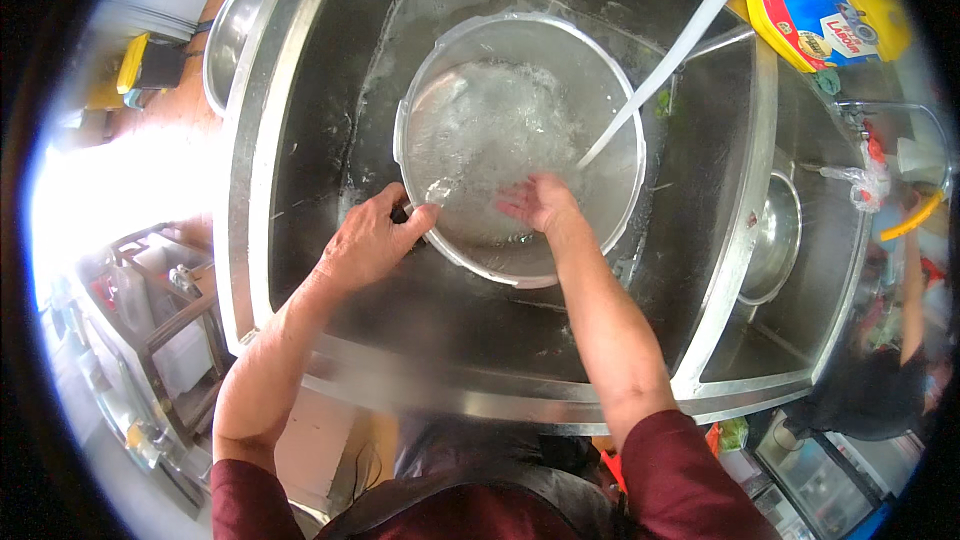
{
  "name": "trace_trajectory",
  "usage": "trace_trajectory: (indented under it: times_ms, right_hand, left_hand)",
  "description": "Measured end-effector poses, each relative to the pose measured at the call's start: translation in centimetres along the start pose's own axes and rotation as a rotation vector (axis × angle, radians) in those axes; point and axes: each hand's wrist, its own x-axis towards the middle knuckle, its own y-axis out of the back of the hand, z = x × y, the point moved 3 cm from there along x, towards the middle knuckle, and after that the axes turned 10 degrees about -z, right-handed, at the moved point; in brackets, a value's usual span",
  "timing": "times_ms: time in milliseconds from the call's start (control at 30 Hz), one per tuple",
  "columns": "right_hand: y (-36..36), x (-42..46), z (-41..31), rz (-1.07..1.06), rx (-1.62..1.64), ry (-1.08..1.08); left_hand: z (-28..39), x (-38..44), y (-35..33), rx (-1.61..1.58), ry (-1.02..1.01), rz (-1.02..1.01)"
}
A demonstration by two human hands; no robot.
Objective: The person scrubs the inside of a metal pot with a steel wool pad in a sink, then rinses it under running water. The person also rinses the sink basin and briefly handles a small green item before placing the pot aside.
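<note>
A large round metal pot stands in a deep stainless-steel sink basin. Churning water fills much of it. A white hose runs in from the upper right, its end inside the pot near the right wall. My left hand grips the pot's lower-left rim, thumb over the edge and fingers on the outer side, partly hidden. Inside the pot, my right hand dips its fingers at the water, fingers apart and holding nothing; the fingertips look blurred.
A second basin at the right holds a metal bowl. Beyond the basins stands a yellow and blue plastic container. Another large metal bowl is outside the left sink wall. Someone's arm shows at the far right.
</note>
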Motion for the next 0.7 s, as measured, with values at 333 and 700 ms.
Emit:
trace_trajectory:
  times_ms: [333, 700]
  right_hand:
    - [2.0, -5.9, -10.9, -0.069, -0.383, 1.132]
    - [-0.5, -10.6, -5.8, 0.235, -1.936, 1.373]
  left_hand:
    - [-0.7, -0.8, -1.1, 0.012, 0.03, -0.005]
    - [0.0, -1.7, -0.9, 0.043, 0.185, -0.07]
